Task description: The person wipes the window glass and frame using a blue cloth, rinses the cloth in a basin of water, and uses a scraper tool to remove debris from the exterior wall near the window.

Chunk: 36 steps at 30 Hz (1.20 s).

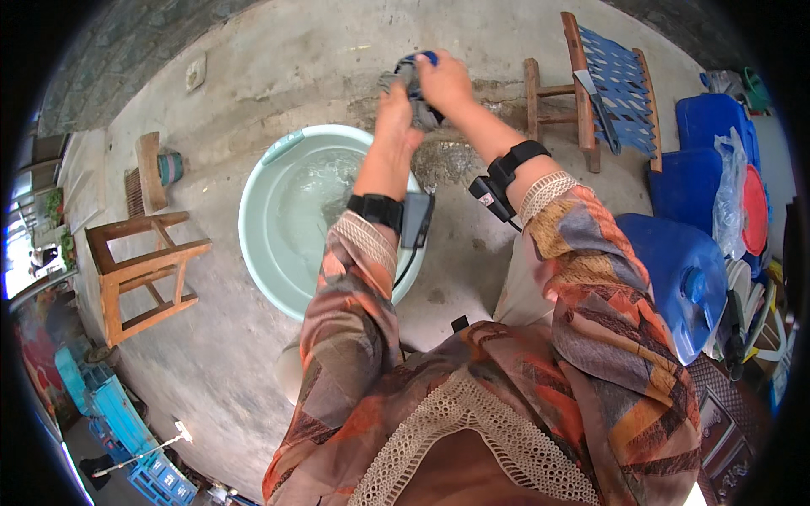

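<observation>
Both my hands grip a bunched grey and dark blue cloth (411, 79), held up past the far right rim of a basin. My left hand (395, 114) closes on its near left side. On the upper right, my right hand (446, 79) is wrapped over the same cloth. The pale green plastic basin (253, 253) stands on the concrete floor, with water (297, 209) in it. My left forearm crosses over the basin and hides part of its right side. What kind of cloth it is, I cannot tell.
Left of the basin are a wooden stool frame (145, 272) and a wooden-backed brush (150, 171). A chair with blue woven straps (617, 88) stands at the upper right, a knife (598, 111) lying on it. Blue plastic jugs (671, 272) line the right side.
</observation>
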{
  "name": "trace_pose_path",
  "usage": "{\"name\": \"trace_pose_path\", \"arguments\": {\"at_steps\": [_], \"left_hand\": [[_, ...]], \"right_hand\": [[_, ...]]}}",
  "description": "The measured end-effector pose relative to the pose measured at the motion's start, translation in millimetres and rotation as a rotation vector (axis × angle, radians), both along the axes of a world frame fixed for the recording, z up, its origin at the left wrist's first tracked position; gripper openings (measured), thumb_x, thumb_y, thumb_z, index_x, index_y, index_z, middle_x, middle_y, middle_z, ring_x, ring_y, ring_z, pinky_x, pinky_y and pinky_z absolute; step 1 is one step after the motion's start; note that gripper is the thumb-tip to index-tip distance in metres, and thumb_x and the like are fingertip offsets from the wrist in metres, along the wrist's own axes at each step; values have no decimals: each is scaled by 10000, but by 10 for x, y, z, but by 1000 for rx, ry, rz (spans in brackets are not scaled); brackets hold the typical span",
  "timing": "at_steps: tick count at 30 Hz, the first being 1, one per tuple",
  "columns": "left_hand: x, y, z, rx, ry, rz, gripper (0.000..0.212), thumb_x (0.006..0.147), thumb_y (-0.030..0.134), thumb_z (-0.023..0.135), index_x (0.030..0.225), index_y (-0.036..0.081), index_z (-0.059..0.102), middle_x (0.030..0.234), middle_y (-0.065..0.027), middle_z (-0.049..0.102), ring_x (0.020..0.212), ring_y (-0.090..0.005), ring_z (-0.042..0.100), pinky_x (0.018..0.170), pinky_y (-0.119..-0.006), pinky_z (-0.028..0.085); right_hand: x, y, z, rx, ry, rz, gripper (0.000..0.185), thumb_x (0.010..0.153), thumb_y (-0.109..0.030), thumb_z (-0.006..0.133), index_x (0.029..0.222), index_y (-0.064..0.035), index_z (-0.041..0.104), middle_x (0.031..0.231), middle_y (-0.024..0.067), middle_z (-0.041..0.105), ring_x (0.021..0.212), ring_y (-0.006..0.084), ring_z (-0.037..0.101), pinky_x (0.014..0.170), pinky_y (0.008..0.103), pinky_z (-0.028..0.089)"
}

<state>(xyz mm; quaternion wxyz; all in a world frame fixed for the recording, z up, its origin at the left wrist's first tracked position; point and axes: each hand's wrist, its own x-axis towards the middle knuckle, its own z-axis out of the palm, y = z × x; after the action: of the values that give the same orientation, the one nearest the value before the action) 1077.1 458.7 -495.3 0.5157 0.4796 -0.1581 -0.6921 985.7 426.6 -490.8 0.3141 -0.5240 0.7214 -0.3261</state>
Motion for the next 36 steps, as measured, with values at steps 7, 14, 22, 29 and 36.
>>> {"name": "trace_pose_path", "arguments": {"at_steps": [7,14,22,29,36], "left_hand": [[387,-249,64,-38,57,-19,381,889,450,440,1014,103,534,946,-84,597,857,-227,613,707,-427,517],[42,-385,287,-199,-130,42,434,913,414,488,1007,-8,525,908,-122,590,759,-226,613,595,-397,513],[-29,-555,267,-354,-321,72,384,902,324,522,1004,-45,546,881,-129,611,738,-203,616,612,-367,498],[133,-516,370,-437,-338,-43,455,955,392,425,1098,-32,502,1042,-147,589,885,-220,610,722,-361,515],[770,-54,536,-163,-26,64,619,951,536,251,1284,40,412,1253,-123,514,1174,-281,481,1009,-442,370]], "right_hand": [[327,229,235,-110,-181,298,689,769,-576,591,1283,-129,485,1175,192,576,1095,314,553,908,354,437],[93,-114,229,-95,-240,138,802,772,-694,469,964,70,620,904,261,643,896,397,623,783,428,491],[-7,-152,467,-134,-40,103,584,850,-491,459,798,61,644,837,278,630,802,397,626,749,429,488],[14,-204,432,-90,-227,128,553,834,-529,546,834,11,663,766,170,654,749,234,633,681,356,476],[21,-317,336,-5,-1252,269,474,823,-424,645,1013,9,612,961,88,662,865,170,636,754,311,513]]}}
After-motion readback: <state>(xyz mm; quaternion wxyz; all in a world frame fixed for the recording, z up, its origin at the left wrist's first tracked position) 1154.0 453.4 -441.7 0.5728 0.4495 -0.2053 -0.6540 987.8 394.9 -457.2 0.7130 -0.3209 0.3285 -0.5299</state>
